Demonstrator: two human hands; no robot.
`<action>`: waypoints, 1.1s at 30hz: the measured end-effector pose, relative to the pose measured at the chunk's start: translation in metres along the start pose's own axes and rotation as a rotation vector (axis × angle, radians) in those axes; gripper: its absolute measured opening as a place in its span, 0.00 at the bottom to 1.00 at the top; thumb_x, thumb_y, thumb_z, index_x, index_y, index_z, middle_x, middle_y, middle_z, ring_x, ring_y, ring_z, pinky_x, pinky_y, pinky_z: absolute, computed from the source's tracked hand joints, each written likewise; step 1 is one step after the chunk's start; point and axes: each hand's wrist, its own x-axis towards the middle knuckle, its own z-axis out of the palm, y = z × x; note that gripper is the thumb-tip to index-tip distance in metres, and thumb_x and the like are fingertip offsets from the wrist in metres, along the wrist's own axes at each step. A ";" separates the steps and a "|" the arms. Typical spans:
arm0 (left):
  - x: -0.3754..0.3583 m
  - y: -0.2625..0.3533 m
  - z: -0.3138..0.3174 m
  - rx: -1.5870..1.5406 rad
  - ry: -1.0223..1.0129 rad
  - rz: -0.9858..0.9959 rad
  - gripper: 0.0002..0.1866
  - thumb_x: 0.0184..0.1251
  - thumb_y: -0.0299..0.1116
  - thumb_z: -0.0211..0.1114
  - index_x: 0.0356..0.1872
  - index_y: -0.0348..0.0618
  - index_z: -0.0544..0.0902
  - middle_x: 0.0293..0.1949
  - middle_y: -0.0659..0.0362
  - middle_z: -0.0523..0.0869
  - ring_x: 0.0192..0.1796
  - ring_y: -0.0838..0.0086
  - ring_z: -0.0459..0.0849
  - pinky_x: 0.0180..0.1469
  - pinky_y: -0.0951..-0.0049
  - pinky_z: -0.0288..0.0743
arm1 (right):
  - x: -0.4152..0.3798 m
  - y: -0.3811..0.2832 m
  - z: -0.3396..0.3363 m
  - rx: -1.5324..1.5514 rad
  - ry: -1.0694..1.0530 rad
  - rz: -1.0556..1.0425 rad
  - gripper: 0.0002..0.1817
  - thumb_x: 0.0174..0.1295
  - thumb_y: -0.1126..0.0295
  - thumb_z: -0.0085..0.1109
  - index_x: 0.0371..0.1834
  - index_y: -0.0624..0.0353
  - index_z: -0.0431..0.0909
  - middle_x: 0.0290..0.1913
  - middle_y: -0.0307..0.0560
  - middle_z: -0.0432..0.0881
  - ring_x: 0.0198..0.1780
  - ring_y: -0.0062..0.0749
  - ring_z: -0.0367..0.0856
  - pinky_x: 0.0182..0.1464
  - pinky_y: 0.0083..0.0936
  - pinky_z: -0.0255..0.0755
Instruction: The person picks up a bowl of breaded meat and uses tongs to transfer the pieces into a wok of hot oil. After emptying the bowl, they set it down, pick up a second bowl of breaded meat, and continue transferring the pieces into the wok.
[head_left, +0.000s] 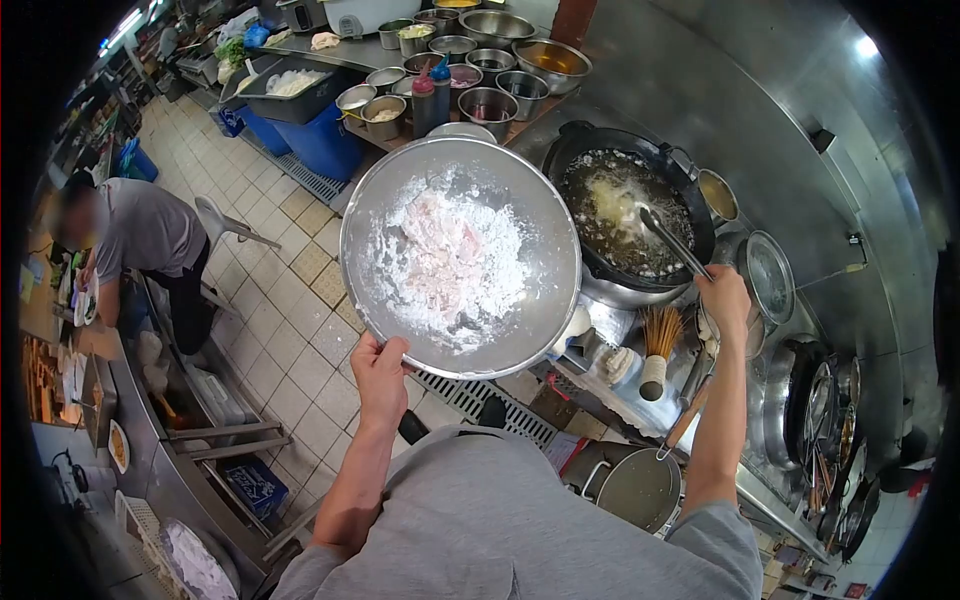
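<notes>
My left hand [381,375] grips the near rim of a wide metal mixing bowl [362,270], thumb over the edge. Inside lie pale, raw-looking pieces of meat [445,240] thickly dusted with white powder. On the right, my right hand [724,296] is closed around the handle of a long metal ladle [676,240]. Its far end reaches into the bubbling oil of a black wok [572,240], and the head is hidden in the foam. Light yellowish bits [612,203] float in the oil. The bowl is held beside the wok's left edge.
Below the wok are a bamboo brush [657,350] and a lidded pot [640,490]. Several metal bowls [490,105] and two squeeze bottles [423,105] crowd the back counter. At left, a co-worker [155,225] bends over another counter. Pans [855,480] hang at right.
</notes>
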 end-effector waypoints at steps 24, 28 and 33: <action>-0.010 0.006 0.002 0.033 0.000 0.002 0.07 0.63 0.21 0.58 0.40 0.36 0.81 0.34 0.59 0.85 0.29 0.81 0.81 0.31 0.77 0.77 | -0.136 -0.154 0.010 0.247 -0.020 -0.743 0.17 0.56 0.67 0.68 0.48 0.59 0.83 0.26 0.52 0.84 0.27 0.50 0.84 0.30 0.42 0.76; -0.009 0.007 0.005 -0.001 0.003 -0.009 0.08 0.63 0.20 0.57 0.41 0.34 0.81 0.36 0.58 0.85 0.31 0.79 0.83 0.34 0.75 0.81 | -0.129 -0.125 -0.004 0.375 0.050 -0.707 0.16 0.56 0.68 0.67 0.48 0.59 0.85 0.28 0.53 0.85 0.29 0.50 0.85 0.31 0.41 0.76; -0.006 0.005 0.010 -0.025 0.040 -0.008 0.08 0.63 0.20 0.57 0.42 0.34 0.81 0.36 0.58 0.85 0.31 0.79 0.83 0.33 0.75 0.81 | -0.105 -0.088 -0.033 0.410 0.070 -0.403 0.16 0.60 0.66 0.66 0.50 0.58 0.85 0.32 0.58 0.85 0.33 0.54 0.85 0.38 0.43 0.77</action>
